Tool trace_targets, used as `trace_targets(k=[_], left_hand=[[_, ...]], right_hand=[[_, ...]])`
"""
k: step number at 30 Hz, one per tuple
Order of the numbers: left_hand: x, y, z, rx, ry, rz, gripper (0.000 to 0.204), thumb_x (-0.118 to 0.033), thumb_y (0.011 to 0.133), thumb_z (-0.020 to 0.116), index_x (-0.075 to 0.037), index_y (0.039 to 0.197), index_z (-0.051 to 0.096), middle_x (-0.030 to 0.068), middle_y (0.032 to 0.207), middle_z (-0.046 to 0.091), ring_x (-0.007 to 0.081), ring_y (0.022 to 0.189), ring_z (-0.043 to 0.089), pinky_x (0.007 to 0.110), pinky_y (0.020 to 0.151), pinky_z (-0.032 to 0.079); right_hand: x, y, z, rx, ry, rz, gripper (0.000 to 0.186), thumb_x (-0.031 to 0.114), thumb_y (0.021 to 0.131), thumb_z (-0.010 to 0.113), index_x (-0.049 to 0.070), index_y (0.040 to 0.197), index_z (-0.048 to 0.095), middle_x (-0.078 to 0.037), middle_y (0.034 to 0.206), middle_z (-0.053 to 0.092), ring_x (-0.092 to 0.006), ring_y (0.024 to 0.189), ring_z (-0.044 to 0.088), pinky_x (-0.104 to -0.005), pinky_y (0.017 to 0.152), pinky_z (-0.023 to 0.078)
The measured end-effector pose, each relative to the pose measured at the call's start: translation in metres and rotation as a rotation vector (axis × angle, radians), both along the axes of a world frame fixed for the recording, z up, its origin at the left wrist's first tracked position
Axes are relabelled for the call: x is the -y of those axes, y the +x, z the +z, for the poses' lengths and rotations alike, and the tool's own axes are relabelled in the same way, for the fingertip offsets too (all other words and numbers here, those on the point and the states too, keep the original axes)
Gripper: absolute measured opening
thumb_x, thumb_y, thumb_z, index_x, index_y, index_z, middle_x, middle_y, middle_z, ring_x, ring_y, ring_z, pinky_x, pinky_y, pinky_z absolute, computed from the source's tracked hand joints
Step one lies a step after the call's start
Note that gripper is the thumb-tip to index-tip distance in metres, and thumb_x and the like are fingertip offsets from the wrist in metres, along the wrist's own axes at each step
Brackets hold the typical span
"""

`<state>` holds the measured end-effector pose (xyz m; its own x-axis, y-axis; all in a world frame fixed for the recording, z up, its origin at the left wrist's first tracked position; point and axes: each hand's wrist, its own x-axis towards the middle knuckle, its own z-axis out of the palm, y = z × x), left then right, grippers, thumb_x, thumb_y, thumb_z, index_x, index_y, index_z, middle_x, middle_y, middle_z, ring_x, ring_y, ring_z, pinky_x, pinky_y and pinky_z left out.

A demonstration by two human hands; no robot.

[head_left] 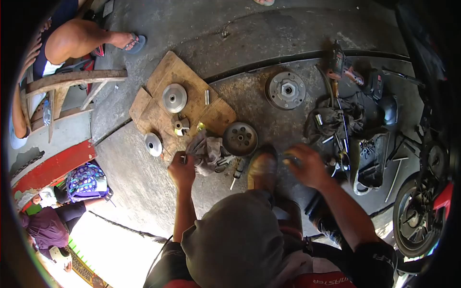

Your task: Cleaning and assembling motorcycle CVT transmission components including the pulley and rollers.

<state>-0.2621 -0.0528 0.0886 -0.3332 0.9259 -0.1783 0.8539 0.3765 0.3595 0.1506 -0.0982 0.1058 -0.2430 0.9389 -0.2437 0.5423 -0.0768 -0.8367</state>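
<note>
My left hand (182, 171) is closed, with its fingers curled together just left of a crumpled grey rag (205, 152). What it holds, if anything, is hidden. My right hand (306, 166) hovers right of my shoe (263, 166), its fingers bent but apart, with nothing visible in them. Between the hands, a dark clutch bell (240, 139) with round holes lies by the rag. A screwdriver (237, 172) lies below it. On the cardboard (163, 72) are a silver pulley disc (174, 98), a metal sleeve (207, 97) and a small metal part (181, 127). Another disc (153, 144) sits at its edge.
A round clutch assembly (286, 90) lies on the floor, with a power drill (339, 65) to its right. Dark rags (343, 120), sockets and an open tool case (370, 156) are at the right, near a motorcycle wheel (412, 216). Another person's foot (128, 42) is at upper left, beside a wooden bench (77, 79).
</note>
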Motion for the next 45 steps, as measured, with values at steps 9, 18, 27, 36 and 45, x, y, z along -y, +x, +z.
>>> trace_targets(k=[9,18,27,36,45], left_hand=[[-0.07,0.111,0.082,1.266,-0.292,-0.231,0.029,-0.023,0.1,0.072,0.001,0.115,0.071,0.006,0.098,0.073,0.0144,0.088,0.067,0.028,0.081,0.052],[-0.108,0.184,-0.013,1.173,-0.124,-0.246,0.026,-0.016,0.102,0.069,0.0,0.122,0.068,0.0078,0.105,0.072,0.0143,0.092,0.069,0.03,0.086,0.056],[-0.038,0.202,0.015,1.577,-0.62,0.165,0.052,-0.041,0.11,0.052,-0.002,0.145,0.056,0.0142,0.129,0.068,0.02,0.121,0.065,0.034,0.098,0.054],[0.014,0.169,-0.025,0.91,0.222,-1.007,0.044,-0.04,0.103,0.065,-0.002,0.123,0.069,0.0162,0.117,0.072,0.0279,0.109,0.068,0.041,0.099,0.051],[-0.15,0.004,-0.022,0.246,0.244,0.04,0.062,-0.045,0.085,0.081,-0.004,0.129,0.069,0.0217,0.131,0.069,0.0361,0.115,0.07,0.043,0.094,0.056]], right_hand=[[-0.034,-0.074,0.015,-0.72,-0.06,-0.487,0.03,-0.002,0.098,0.069,0.003,0.128,0.067,-0.002,0.113,0.073,-0.0106,0.106,0.067,-0.0309,0.093,0.055],[-0.121,0.002,-0.046,0.711,0.527,-0.033,0.061,0.008,0.084,0.077,0.015,0.143,0.062,-0.015,0.15,0.058,-0.0354,0.145,0.049,-0.0499,0.121,0.04],[-0.004,-0.095,0.011,-0.066,0.163,-0.465,0.043,0.005,0.081,0.071,0.003,0.124,0.068,-0.014,0.121,0.072,-0.0415,0.145,0.045,-0.0526,0.122,0.035],[0.019,-0.061,0.027,-0.536,-0.05,-0.589,0.024,0.003,0.083,0.073,0.003,0.108,0.076,-0.01,0.115,0.073,-0.0307,0.133,0.058,-0.0448,0.112,0.044],[0.057,-0.02,0.01,-1.064,-0.493,-0.617,0.043,0.035,0.096,0.057,0.006,0.128,0.065,-0.009,0.121,0.069,-0.0236,0.111,0.066,-0.0402,0.096,0.053]])
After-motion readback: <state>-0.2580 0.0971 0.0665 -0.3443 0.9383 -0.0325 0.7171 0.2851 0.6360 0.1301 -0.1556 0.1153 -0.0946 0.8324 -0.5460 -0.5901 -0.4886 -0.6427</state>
